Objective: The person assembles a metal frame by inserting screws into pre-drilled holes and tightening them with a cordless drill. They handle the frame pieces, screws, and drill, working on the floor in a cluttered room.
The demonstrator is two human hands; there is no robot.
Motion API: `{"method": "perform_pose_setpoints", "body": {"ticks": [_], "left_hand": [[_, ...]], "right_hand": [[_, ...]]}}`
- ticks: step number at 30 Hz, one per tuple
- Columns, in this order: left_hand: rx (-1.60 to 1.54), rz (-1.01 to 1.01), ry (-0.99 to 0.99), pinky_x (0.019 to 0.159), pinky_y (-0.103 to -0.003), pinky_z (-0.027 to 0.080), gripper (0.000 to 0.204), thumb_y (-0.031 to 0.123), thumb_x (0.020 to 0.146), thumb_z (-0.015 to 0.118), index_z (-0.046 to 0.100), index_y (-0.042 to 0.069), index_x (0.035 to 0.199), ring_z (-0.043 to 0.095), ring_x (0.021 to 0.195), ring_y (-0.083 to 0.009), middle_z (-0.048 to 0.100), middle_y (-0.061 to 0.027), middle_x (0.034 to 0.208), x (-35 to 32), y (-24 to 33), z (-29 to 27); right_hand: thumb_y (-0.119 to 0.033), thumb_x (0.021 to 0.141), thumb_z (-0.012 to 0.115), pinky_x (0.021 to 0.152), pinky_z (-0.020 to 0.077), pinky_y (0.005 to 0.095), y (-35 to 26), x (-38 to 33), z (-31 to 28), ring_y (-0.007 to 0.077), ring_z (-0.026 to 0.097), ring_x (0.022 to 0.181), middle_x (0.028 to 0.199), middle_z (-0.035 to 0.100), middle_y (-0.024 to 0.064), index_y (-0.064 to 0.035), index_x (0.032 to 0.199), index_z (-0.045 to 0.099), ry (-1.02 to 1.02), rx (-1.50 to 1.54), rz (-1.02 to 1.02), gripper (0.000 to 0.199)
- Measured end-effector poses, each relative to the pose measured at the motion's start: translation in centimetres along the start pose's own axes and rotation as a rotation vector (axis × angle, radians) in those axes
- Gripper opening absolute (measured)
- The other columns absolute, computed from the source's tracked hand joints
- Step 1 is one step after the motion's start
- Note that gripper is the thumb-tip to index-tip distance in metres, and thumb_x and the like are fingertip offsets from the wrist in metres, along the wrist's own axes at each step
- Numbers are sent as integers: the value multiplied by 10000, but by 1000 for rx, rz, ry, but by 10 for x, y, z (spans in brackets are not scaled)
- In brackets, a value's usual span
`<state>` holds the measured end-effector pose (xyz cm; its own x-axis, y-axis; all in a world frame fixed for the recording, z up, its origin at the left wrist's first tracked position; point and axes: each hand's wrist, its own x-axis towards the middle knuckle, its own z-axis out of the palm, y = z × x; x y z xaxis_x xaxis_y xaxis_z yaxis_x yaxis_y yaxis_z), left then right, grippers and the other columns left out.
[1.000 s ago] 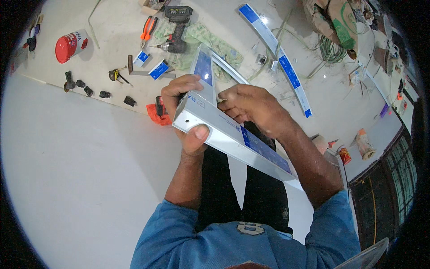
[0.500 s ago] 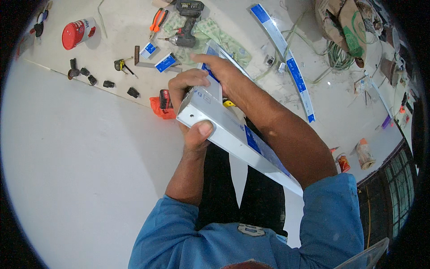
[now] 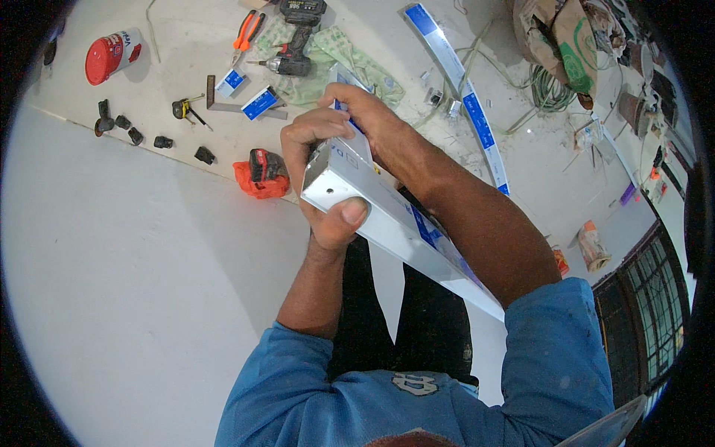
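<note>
My left hand (image 3: 296,160) is closed around the near end of a long white metal profile (image 3: 391,216) with blue-printed film. Its thumb presses the side below a small hole, and its fingers wrap over the far edge. The profile slants down to the right, under my right forearm. My right hand (image 3: 365,112) is closed on a second filmed metal profile (image 3: 361,147), which meets the first at an angle near its end. The right fingertips are partly hidden, and so is most of that second piece.
Beyond my hands lie a cordless drill (image 3: 294,45), orange-handled pliers (image 3: 248,30), a metal square (image 3: 223,104), short profile offcuts (image 3: 259,103) and a tape measure (image 3: 181,109). A battery (image 3: 262,164) sits on an orange bag. Farther right are a long profile strip (image 3: 477,112) and coiled cable (image 3: 551,88).
The surroundings have shifted left in the picture. The held profile's end has moved slightly right, and the battery and orange bag show more fully. Both hands keep their grip.
</note>
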<state>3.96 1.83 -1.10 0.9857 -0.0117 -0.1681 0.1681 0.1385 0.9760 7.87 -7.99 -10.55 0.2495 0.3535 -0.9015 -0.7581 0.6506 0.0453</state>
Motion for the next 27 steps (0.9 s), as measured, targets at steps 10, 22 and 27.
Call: {"method": "perform_pose_setpoints", "body": {"ticks": [10, 22, 27], "left_hand": [[-4, 14, 0, 1064, -496, 441, 865, 725, 803, 770, 544, 10, 1234, 584, 1155, -291, 587, -176, 1169, -1, -2, 6], [-35, 77, 75, 1075, -535, 448, 826, 705, 800, 771, 583, 9, 1202, 603, 1114, -306, 628, -190, 1135, -3, -5, 12], [-32, 64, 75, 1111, -564, 444, 860, 724, 773, 783, 581, 4, 1198, 608, 1134, -317, 628, -186, 1128, -5, -7, 4]], "right_hand": [[-608, 1062, 630, 833, 599, 426, -9, -68, -7, 249, 697, 955, 1100, 679, 159, 21, 1312, 607, -35, -332, -56, 678], [-395, 1116, 632, 982, 548, 567, 25, -213, 4, 533, 666, 1160, 1223, 636, 355, 92, 1415, 467, -18, -1197, -552, 595], [-353, 1100, 666, 923, 558, 584, 36, -208, 5, 540, 668, 1062, 1125, 619, 343, 113, 1369, 468, 2, -1231, -687, 574]]}}
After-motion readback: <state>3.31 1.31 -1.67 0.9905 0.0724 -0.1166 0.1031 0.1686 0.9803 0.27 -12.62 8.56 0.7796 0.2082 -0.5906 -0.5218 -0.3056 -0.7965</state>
